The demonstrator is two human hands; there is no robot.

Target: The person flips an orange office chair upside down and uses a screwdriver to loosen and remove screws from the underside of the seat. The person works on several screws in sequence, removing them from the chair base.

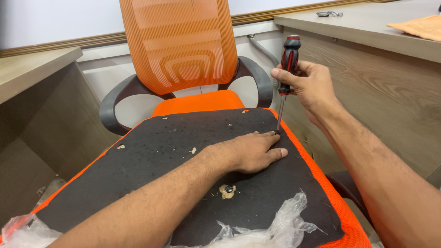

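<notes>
An upturned orange seat cushion with a black fabric underside (174,147) lies in front of me. My left hand (250,150) rests flat on the black fabric, fingers spread near its right edge. My right hand (310,85) grips a screwdriver (287,64) with a red and black handle, held upright. Its tip touches the black underside just beyond my left fingertips. A screw hole with a metal insert (227,189) shows in torn fabric near me.
An orange mesh office chair (179,41) with dark armrests stands behind the cushion. Wooden desks flank it left (27,69) and right (367,27). An orange cloth (420,25) and a small metal object (329,14) lie on the right desk. Clear plastic wrap (280,227) bunches at the near edge.
</notes>
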